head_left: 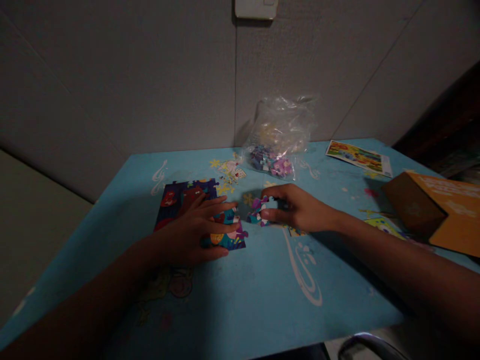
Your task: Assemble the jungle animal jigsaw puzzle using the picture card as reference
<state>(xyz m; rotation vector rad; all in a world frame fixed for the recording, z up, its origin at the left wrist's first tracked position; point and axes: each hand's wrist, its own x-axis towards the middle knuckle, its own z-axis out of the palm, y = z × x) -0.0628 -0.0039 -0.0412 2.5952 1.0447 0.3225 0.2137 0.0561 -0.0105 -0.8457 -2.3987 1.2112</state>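
Note:
A partly joined jigsaw puzzle (pixel 179 196) lies on the blue table (pixel 247 280), left of centre. My left hand (pixel 195 230) rests flat on its right part with the fingers stretched out. My right hand (pixel 296 207) is closed in a pinch on a small cluster of purple and white puzzle pieces (pixel 258 210), held just right of the puzzle's edge, close to my left fingertips.
A clear plastic bag (pixel 279 137) with loose puzzle pieces stands at the back by the wall. A picture sheet (pixel 358 157) lies at the back right. An orange cardboard box (pixel 438 210) sits at the right edge. Printed drawings mark the tabletop.

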